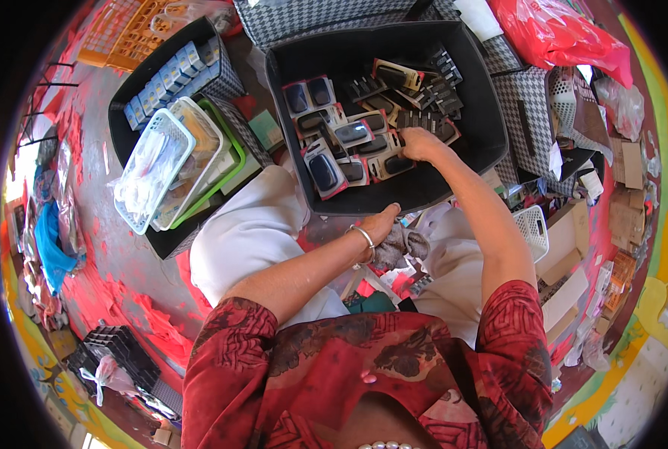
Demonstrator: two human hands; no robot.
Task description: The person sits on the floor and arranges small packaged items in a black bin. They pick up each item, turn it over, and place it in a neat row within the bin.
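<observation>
Inside a large black-lined box [274, 82] lie several carded packs [323, 170] with dark oval items in them. Their kind is not clear. Black comb-like pieces [442, 97] are heaped in the box's far right part. My right hand [421, 144] reaches in among the packs, its fingers curled down at the edge of one; what they pinch, if anything, is hidden. At the box's near rim, my left hand [379, 226] is closed on a bunched grey-brown cloth [400, 248], its thumb next to the rim.
To the left, stacked plastic baskets [165, 213] sit on a box, beside a dark box with blue-and-white packs [173, 78]. An orange crate [120, 34] stands far left. Houndstooth boxes [525, 101] and a red plastic bag [558, 34] crowd the right, with cardboard cartons [566, 239] nearer.
</observation>
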